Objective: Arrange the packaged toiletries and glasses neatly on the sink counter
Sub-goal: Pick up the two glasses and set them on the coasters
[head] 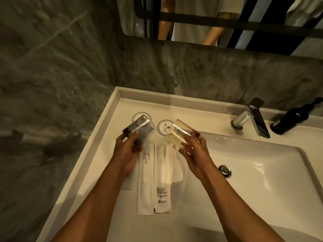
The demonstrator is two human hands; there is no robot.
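Observation:
My left hand [128, 151] grips a clear glass [141, 129], tilted, just above a round paper coaster [138, 116] at the back of the white sink counter [108, 154]. A second clear glass [181, 131], also tilted, is held in my right hand [194, 151] over the neighbouring coaster [163, 127]. Below the hands, two long white toiletry packets lie side by side: one printed "BRUSHING" [146, 186] and one with small print [162, 189]. A crumpled white wrapper [177, 168] lies partly under the right packet.
The sink basin [262, 180] with its overflow ring [225, 170] fills the right side. A chrome faucet [253, 117] and a dark pump bottle [290, 119] stand at the back right. Grey marble walls enclose the counter's left and back; a mirror hangs above.

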